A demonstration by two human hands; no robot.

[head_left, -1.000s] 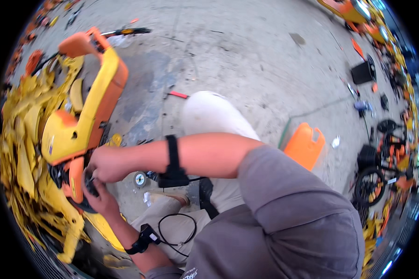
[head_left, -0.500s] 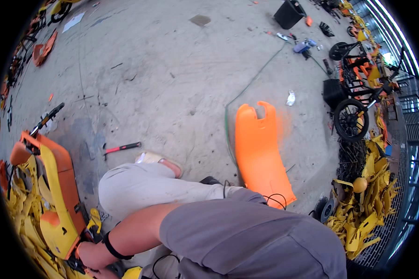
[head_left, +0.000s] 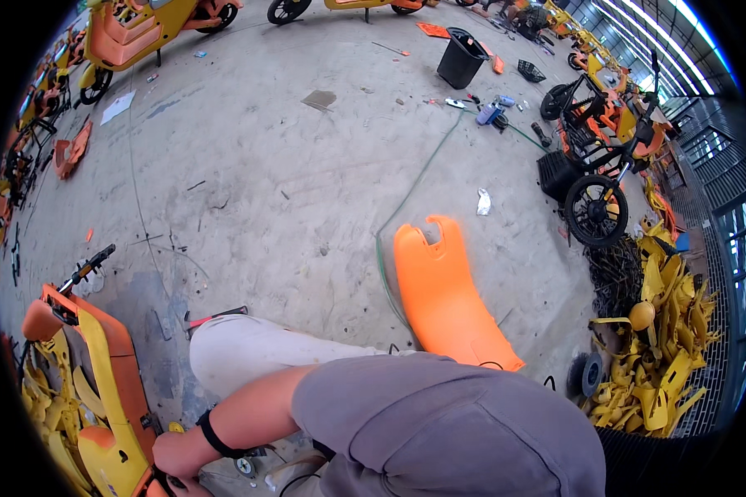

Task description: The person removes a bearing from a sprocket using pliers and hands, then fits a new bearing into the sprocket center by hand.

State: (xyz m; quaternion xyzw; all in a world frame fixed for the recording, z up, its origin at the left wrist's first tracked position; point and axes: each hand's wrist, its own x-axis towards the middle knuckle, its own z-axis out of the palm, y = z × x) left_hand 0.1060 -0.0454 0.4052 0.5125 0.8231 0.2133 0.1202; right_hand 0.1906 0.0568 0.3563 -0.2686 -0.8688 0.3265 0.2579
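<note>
My right hand (head_left: 176, 457) reaches down at the lower left, against the lower body of a yellow and orange scooter (head_left: 108, 364). Its fingers are mostly hidden, and whether they hold anything does not show. A black band (head_left: 215, 435) circles that forearm. Just below, at the picture's lower edge, a strip of skin may be my left hand (head_left: 194, 488); its fingers cannot be made out. A small round dial-like object (head_left: 244, 467) lies under my forearm. Beyond my bent knee rests a red and black hammer (head_left: 215, 317), partly covered by the trouser leg.
A large orange curved panel (head_left: 443, 290) lies on the concrete, beside a green hose (head_left: 381, 257). Yellow scrap panels (head_left: 663, 331) are heaped at the right, near a black stripped scooter frame (head_left: 597, 166). A black bin (head_left: 462, 60) and parked scooters (head_left: 133, 33) stand farther back.
My view has tilted up, bringing the far scooters into sight. My knee now covers part of the hammer and the foot is hidden. My right hand stays at the scooter.
</note>
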